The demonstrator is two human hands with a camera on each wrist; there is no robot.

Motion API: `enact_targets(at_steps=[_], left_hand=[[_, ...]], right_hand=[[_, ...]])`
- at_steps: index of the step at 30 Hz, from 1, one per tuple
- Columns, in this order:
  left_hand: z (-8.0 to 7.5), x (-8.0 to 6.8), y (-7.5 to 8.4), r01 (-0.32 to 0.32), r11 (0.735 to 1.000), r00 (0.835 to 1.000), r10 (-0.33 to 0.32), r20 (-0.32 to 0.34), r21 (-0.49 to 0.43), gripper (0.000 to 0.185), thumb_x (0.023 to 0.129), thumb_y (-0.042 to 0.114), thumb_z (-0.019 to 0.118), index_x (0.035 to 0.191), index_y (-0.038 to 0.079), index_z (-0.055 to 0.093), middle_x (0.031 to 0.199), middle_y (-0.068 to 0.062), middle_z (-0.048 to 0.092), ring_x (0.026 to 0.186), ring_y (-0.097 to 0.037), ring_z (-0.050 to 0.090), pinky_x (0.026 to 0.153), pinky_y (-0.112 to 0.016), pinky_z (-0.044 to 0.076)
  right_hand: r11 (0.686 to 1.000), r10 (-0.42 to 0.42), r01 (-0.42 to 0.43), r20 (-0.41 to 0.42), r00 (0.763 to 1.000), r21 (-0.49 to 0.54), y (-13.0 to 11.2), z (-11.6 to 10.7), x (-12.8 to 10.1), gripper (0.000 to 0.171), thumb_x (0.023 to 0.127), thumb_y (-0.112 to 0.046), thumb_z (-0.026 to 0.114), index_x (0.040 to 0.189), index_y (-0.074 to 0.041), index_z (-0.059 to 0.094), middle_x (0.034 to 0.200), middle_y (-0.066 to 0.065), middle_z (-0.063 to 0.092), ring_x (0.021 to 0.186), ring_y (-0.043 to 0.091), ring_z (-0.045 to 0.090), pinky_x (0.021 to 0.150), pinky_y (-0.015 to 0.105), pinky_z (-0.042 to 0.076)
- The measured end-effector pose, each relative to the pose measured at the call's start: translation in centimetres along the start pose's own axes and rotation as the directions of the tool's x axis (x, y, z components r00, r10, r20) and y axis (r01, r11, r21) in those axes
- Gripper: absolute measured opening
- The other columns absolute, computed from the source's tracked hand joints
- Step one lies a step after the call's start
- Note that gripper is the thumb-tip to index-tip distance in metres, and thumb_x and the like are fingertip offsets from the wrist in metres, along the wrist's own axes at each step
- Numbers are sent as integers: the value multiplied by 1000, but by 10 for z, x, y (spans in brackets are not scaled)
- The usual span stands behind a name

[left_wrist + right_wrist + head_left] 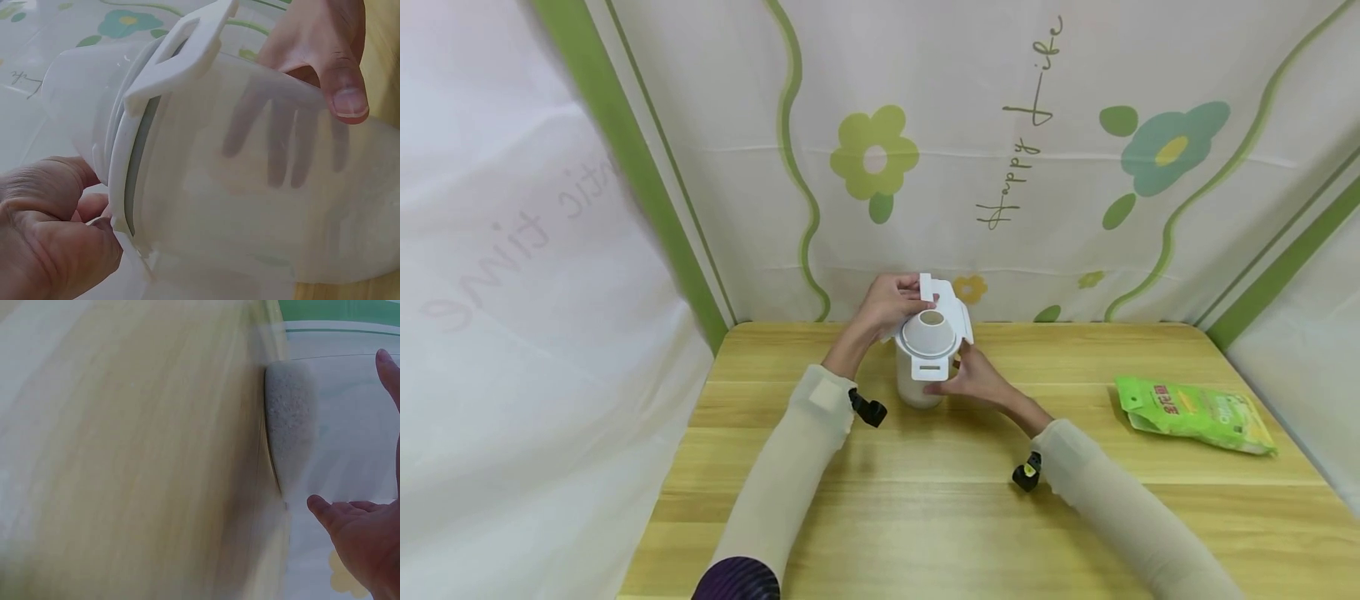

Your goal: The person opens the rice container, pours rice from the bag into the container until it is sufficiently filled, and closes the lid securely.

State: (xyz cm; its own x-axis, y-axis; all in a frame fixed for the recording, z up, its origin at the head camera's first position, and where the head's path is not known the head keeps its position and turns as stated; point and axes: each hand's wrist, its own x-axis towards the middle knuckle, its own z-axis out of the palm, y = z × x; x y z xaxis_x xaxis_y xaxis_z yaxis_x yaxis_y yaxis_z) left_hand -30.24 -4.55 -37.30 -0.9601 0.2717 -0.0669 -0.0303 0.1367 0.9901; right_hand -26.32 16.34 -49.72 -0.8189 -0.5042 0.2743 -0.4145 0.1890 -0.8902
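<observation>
- From my head view, both hands are at a white plastic jar that stands near the back middle of the wooden table, just in front of the flowered cloth wall.
- My left hand is at the jar's far left top, fingers curled and pinching the edge of the white lid; a flap on that lid stands up at the back.
- In the left wrist view the same hand grips the lid rim between thumb and fingers, and a latch tab sticks out on the upper side.
- My right hand wraps the jar's right side, thumb toward the front under the latch; I see its fingers through the cloudy wall and its thumb pressed on the outside, so it is grasping the jar.
- The right wrist view is blurred: the jar bottom meets the table edge-on and part of the right hand shows, but the grip cannot be read there.
- A green packet lies flat at the table's right side, well apart from the jar.
- Both forearms wear pale sleeves with a small black clip at each wrist.
</observation>
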Motion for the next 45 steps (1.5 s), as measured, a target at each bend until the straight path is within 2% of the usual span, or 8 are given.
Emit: enact_targets(at_steps=[8,17,23,28,32,38,42,45], left_hand=[[4,0,-2,-25,995,999,29,-38,93,55,92,2,81,145,-2,63,125,-16,76,113,-23,75,94,-29,60],[4,-4,3,-3,992,998,11,-60,130,62,95,7,80,152,1,55,142,-15,68,128,-24,68,104,-34,56],[0,-10,10,-24,993,998,31,-55,115,61,96,9,80,151,1,55,143,-15,67,129,-25,67,107,-35,54],[-9,-14,16,-40,996,998,45,-54,84,60,95,7,80,150,0,56,138,-15,70,124,-25,70,105,-37,56],[-19,-20,20,-48,996,997,53,-58,77,59,95,6,80,149,-1,58,134,-15,71,122,-25,71,102,-38,57],[-34,-29,22,-76,994,994,81,-75,77,61,93,5,82,149,-2,58,131,-17,72,119,-26,73,101,-37,56],[-45,-37,21,-92,995,992,96,-81,46,62,93,1,80,150,-2,56,128,-18,72,117,-29,74,95,-31,57],[-55,-44,21,-97,995,992,99,-80,31,64,93,-1,79,152,-2,54,128,-19,71,117,-29,74,96,-31,57]], right_hand=[[1000,14,-14,-11,1000,-9,1,0,-1,121,72,-3,98,166,-16,24,158,13,45,142,38,48,111,59,48],[1000,27,-27,-13,1000,-2,-1,1,-1,127,72,-6,99,168,-24,18,161,9,42,143,35,49,109,56,50],[999,34,-34,-22,999,-4,-1,0,-2,133,72,-9,99,170,-27,11,165,10,37,148,36,43,111,57,48],[999,44,-44,-16,999,-28,-2,0,-2,129,73,-11,100,169,-30,15,168,5,35,151,33,39,112,61,46],[998,47,-48,-25,999,-28,-2,1,-1,131,72,-6,99,170,-30,14,167,7,36,148,36,41,109,66,46],[999,52,-52,-27,998,-2,-3,3,0,130,71,1,97,170,-18,15,165,18,37,146,49,41,109,70,45],[998,63,-63,-20,998,3,-4,2,-1,129,72,-5,99,170,-23,16,164,16,39,145,49,44,110,67,45],[998,66,-66,-13,998,7,-3,0,-3,133,72,-9,100,171,-23,13,166,18,36,145,50,44,111,66,45]])
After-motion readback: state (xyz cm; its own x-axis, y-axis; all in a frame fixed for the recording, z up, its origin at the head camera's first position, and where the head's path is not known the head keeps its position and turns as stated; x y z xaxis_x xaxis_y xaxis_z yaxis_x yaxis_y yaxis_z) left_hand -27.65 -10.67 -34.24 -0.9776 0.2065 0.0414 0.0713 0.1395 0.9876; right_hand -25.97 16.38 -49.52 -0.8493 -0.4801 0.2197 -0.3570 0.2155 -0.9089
